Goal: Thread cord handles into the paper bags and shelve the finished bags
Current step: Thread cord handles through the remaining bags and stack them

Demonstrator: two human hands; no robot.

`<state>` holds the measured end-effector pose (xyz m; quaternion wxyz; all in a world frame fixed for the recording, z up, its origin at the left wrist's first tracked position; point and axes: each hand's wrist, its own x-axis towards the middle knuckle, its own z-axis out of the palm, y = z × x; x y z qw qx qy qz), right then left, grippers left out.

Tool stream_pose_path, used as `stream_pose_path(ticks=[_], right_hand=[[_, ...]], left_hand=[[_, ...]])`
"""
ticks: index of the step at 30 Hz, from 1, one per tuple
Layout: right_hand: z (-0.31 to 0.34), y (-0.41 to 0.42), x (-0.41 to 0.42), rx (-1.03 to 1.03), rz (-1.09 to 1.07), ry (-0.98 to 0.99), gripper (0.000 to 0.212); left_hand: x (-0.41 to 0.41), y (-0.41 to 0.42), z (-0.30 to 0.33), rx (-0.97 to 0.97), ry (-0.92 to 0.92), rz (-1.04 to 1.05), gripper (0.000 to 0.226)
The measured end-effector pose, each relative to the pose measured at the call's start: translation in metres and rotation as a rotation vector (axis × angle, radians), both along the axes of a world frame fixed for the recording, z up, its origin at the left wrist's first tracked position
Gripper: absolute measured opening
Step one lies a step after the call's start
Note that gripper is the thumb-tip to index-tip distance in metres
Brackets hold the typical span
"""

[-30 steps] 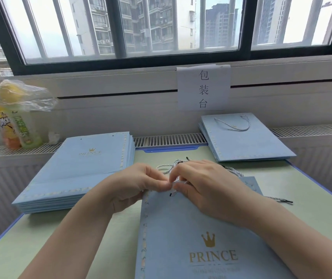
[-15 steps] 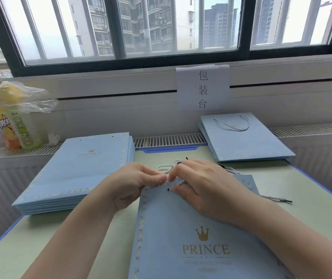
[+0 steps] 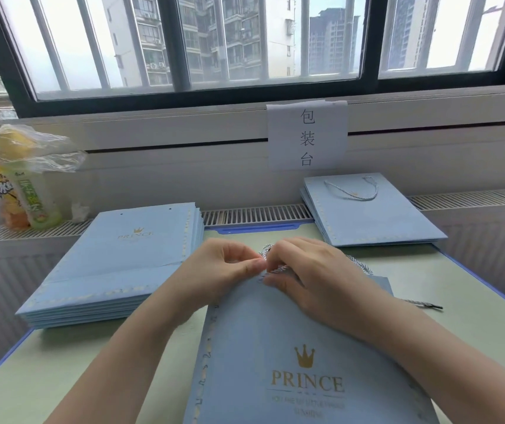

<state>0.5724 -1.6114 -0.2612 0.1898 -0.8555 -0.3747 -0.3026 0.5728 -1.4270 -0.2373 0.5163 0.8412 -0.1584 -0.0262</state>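
A light blue paper bag (image 3: 291,362) printed with a gold crown and PRINCE lies flat in front of me. My left hand (image 3: 220,270) and my right hand (image 3: 312,280) meet at its top edge, both pinching a twisted white-and-grey cord (image 3: 275,269). The cord's far end with a black tip (image 3: 428,306) trails out on the table to the right of my right wrist. Where the cord meets the bag is hidden by my fingers.
A thick stack of blue bags without handles (image 3: 116,267) lies at the left. A smaller stack with a cord handle on top (image 3: 367,209) rests at the back right. Two drink bottles under a plastic bag (image 3: 18,185) stand on the sill. A paper sign (image 3: 306,134) hangs below the window.
The bag has slid slightly toward the window under my hands. My fingers have shifted on the cord at the bag's top edge.
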Motion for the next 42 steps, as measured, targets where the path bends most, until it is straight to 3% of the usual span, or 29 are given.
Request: stream_pose_path(ticks=[7,11,14,17,19,24,30,33,36,42], right_hand=[[0.01,-0.01,0.003,0.174,-0.103,-0.111,0.029],[0.009,-0.008,0.0,0.202,-0.083,-0.139,0.033],[0.01,-0.007,-0.002,0.187,-0.093,-0.163,0.034],[0.019,-0.014,-0.001,0.272,-0.105,-0.134,0.022],[0.025,-0.018,-0.001,0.446,-0.083,-0.019,0.012],[0.043,-0.026,-0.001,1.276,0.193,0.54,0.02],[0.047,-0.045,0.011,1.905,0.285,0.645,0.024],[0.043,-0.045,0.014,1.894,0.258,0.634,0.02],[0.039,-0.038,0.012,1.781,0.269,0.641,0.02],[0.033,-0.022,0.002,1.315,0.123,0.62,0.018]], left_hand=[[0.008,0.001,-0.006,0.158,-0.242,0.155,0.02],[0.013,0.007,-0.007,0.134,-0.289,0.292,0.019],[0.015,0.007,-0.013,0.238,-0.315,0.325,0.017],[0.017,0.009,-0.017,0.334,-0.318,0.362,0.016],[0.018,0.01,-0.018,0.421,-0.309,0.392,0.017],[0.018,0.008,-0.021,0.738,-0.202,0.399,0.017],[0.023,0.01,-0.025,0.761,-0.164,0.435,0.021],[0.019,0.007,-0.025,0.738,-0.195,0.447,0.018],[0.013,0.0,-0.026,0.608,-0.342,0.433,0.012],[0.004,-0.015,-0.031,0.551,-0.493,0.295,0.019]])
